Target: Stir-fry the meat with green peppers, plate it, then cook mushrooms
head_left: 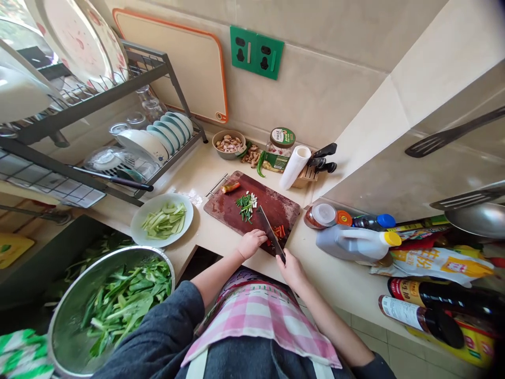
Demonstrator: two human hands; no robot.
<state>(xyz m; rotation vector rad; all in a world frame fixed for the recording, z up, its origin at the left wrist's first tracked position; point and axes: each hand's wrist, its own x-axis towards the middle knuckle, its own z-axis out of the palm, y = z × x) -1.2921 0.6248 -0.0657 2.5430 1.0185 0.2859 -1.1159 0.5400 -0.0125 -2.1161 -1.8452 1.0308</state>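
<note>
My right hand [291, 269] is wrapped round the handle of a kitchen knife [272, 231], whose blade lies across the brown cutting board [221, 208]. My left hand [252, 244] rests at the board's near edge with its fingers curled together beside the blade; whatever is under the fingertips is hidden. Thin red strips [279, 231] lie on the right side of the blade. Chopped green and white scallion [246, 204] forms a small pile beyond my left hand. At the board's far left corner lies a reddish-orange piece of vegetable [230, 187].
Left of the board stands a plate of pale green slices [164, 221], beside a steel bowl [170, 273] of leafy greens. A knife block [305, 178], paper roll [295, 166] and jar [282, 139] stand behind. Bottles and a jug [351, 243] line the right; a dish rack [169, 68] fills the left.
</note>
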